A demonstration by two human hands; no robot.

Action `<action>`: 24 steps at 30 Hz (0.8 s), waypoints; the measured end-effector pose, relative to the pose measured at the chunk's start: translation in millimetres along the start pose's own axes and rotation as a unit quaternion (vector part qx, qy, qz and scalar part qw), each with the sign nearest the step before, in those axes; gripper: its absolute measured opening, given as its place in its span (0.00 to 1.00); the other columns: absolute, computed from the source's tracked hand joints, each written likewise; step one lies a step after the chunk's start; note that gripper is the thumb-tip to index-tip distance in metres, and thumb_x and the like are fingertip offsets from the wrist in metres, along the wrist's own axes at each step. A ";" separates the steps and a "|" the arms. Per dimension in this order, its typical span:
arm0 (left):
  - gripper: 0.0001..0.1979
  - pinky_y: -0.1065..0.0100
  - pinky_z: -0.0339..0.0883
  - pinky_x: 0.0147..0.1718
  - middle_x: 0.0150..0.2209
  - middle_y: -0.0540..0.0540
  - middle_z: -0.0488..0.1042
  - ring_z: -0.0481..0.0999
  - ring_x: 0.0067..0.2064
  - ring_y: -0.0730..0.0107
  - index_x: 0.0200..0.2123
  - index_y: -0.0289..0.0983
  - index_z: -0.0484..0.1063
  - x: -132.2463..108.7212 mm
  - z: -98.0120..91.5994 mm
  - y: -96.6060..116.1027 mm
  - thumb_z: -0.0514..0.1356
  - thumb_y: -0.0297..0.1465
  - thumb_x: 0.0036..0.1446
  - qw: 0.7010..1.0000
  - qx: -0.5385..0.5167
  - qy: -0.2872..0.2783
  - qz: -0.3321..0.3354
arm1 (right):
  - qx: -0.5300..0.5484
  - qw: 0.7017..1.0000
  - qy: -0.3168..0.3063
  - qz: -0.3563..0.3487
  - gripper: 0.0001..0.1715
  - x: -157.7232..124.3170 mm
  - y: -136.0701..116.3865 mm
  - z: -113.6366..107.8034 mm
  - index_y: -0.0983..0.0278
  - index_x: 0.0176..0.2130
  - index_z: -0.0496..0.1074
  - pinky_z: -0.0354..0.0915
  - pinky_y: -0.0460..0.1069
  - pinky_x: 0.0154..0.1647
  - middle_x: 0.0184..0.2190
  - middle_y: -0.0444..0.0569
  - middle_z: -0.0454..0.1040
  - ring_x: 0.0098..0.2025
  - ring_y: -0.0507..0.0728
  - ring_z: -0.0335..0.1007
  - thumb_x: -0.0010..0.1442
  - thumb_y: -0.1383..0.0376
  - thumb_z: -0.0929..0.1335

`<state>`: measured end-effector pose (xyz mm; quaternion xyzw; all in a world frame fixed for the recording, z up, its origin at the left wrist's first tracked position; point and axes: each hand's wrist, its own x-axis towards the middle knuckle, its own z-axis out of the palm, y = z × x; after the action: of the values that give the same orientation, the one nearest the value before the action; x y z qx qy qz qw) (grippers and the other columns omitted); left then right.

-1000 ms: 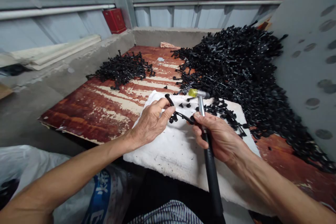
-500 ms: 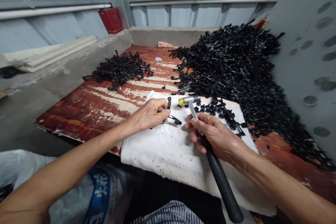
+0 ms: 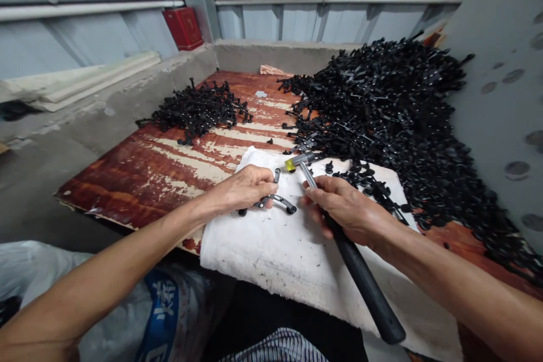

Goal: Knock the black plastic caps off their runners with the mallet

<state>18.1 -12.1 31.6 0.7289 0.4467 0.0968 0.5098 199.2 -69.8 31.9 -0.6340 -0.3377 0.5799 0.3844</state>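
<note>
My left hand [image 3: 253,185] pinches a black plastic part with arms [image 3: 283,202] just over the white cloth [image 3: 254,254]. The part's arms stick out past my fingers, and the rest is hidden by them. In my right hand [image 3: 339,203] is a small mallet [image 3: 365,285], gripped high on its shaft near the metal neck. Its yellow-tipped head [image 3: 292,164] is raised to the right of the part, apart from it. Small black round-headed pieces [image 3: 360,172] lie loose on the cloth's far right.
A large heap of black parts [image 3: 390,102] covers the right back of the worn red board [image 3: 114,172]. A smaller heap [image 3: 201,110] sits at the left. A grey spotted panel [image 3: 509,28] stands on the right, and a red box [image 3: 183,28] in the far corner.
The black part has come lower toward the cloth with my left hand. The mallet head has tilted, its yellow tip dipping slightly. My view has shifted a little.
</note>
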 end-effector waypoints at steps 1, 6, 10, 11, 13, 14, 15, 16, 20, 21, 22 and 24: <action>0.10 0.78 0.48 0.14 0.20 0.53 0.69 0.58 0.16 0.83 0.24 0.35 0.63 0.3 0.0 1.9 0.54 0.29 0.59 1.000 -0.002 -0.004 -0.009 | 0.012 1.000 -0.003 -0.003 0.09 1.3 -0.6 1.5 0.64 0.27 0.65 0.53 0.41 0.04 0.19 0.42 0.68 0.13 0.47 0.55 0.57 0.75 0.65; 0.09 0.78 0.54 0.13 0.21 0.52 0.70 0.64 0.17 0.81 0.26 0.35 0.63 9.4 -1.8 6.6 0.53 0.25 0.59 0.997 -0.067 -0.005 -0.043 | 0.114 0.992 -0.005 -0.053 0.05 0.1 6.0 4.2 0.63 0.31 0.65 0.55 0.40 0.06 0.21 0.38 0.66 0.14 0.45 0.52 0.54 0.69 0.68; 0.08 0.79 0.55 0.11 0.21 0.52 0.69 0.64 0.16 0.81 0.27 0.34 0.65 26.8 -3.7 6.4 0.54 0.25 0.59 0.995 -0.096 -0.013 -0.036 | 0.192 0.978 -0.009 -0.076 0.14 -3.2 19.5 1.2 0.62 0.38 0.66 0.55 0.40 0.09 0.21 0.36 0.65 0.16 0.45 0.51 0.49 0.65 0.71; 0.08 0.79 0.54 0.11 0.20 0.52 0.69 0.64 0.15 0.81 0.27 0.34 0.65 31.0 -4.2 6.2 0.54 0.26 0.60 0.995 -0.099 -0.019 -0.028 | 0.206 0.976 -0.010 -0.076 0.15 -3.2 22.1 -0.2 0.62 0.38 0.67 0.55 0.40 0.09 0.20 0.36 0.65 0.16 0.45 0.51 0.48 0.64 0.71; 0.09 0.79 0.53 0.10 0.20 0.52 0.68 0.62 0.14 0.82 0.26 0.34 0.65 37.6 -5.3 5.7 0.54 0.26 0.60 0.993 -0.110 -0.034 -0.013 | 0.228 0.971 -0.010 -0.074 0.16 -2.3 25.4 -3.4 0.62 0.37 0.67 0.54 0.40 0.08 0.20 0.36 0.65 0.16 0.46 0.51 0.47 0.64 0.72; 0.09 0.80 0.53 0.10 0.19 0.53 0.67 0.62 0.14 0.83 0.26 0.34 0.64 40.1 -5.8 5.4 0.54 0.26 0.60 0.993 -0.115 -0.040 -0.008 | 0.238 0.969 -0.008 -0.072 0.16 -1.6 26.0 -5.2 0.62 0.36 0.67 0.54 0.41 0.08 0.20 0.36 0.65 0.16 0.46 0.51 0.47 0.64 0.72; 0.09 0.80 0.52 0.09 0.19 0.53 0.67 0.61 0.13 0.83 0.26 0.34 0.64 41.9 -6.1 5.2 0.54 0.26 0.60 0.992 -0.118 -0.044 -0.005 | 0.247 0.966 -0.007 -0.070 0.16 -1.0 26.0 -7.1 0.62 0.36 0.67 0.55 0.41 0.08 0.20 0.36 0.65 0.16 0.46 0.51 0.47 0.64 0.73; 0.09 0.80 0.51 0.09 0.19 0.53 0.67 0.60 0.13 0.83 0.26 0.34 0.64 43.3 -6.5 4.9 0.54 0.26 0.60 0.992 -0.120 -0.046 -0.005 | 0.255 0.965 -0.006 -0.067 0.15 -0.4 25.6 -8.8 0.62 0.35 0.67 0.55 0.41 0.08 0.20 0.36 0.65 0.16 0.46 0.52 0.47 0.65 0.73; 0.08 0.80 0.46 0.08 0.18 0.54 0.66 0.58 0.11 0.84 0.27 0.35 0.65 45.9 -7.1 4.3 0.54 0.27 0.60 0.991 -0.126 -0.048 -0.011 | 0.277 0.960 -0.007 -0.050 0.12 -0.2 22.9 -13.5 0.63 0.33 0.67 0.56 0.41 0.08 0.20 0.37 0.65 0.15 0.46 0.52 0.48 0.66 0.73; 0.08 0.81 0.46 0.07 0.18 0.54 0.66 0.57 0.11 0.84 0.27 0.34 0.65 46.1 -7.2 4.2 0.55 0.27 0.60 0.991 -0.127 -0.049 -0.011 | 0.281 0.959 -0.008 -0.045 0.11 -0.4 22.3 -14.0 0.63 0.33 0.67 0.56 0.41 0.08 0.20 0.37 0.65 0.15 0.45 0.52 0.49 0.67 0.72; 0.08 0.81 0.45 0.08 0.18 0.54 0.66 0.57 0.11 0.85 0.27 0.34 0.65 46.3 -7.3 4.1 0.55 0.27 0.60 0.990 -0.128 -0.050 -0.010 | 0.283 0.958 -0.009 -0.040 0.11 -0.5 21.9 -14.2 0.63 0.33 0.67 0.55 0.41 0.08 0.20 0.37 0.64 0.15 0.45 0.51 0.49 0.67 0.72; 0.08 0.81 0.45 0.08 0.18 0.54 0.66 0.57 0.11 0.85 0.27 0.34 0.65 46.4 -7.8 3.6 0.56 0.27 0.60 0.990 -0.131 -0.056 -0.010 | 0.288 0.957 -0.009 -0.032 0.11 -0.5 21.4 -14.3 0.63 0.33 0.67 0.55 0.40 0.08 0.20 0.37 0.64 0.15 0.45 0.51 0.50 0.67 0.72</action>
<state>42.5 27.5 23.6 0.6559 0.4082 0.1085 0.6256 212.9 -81.8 13.9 -0.4803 -0.1800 0.6454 0.5660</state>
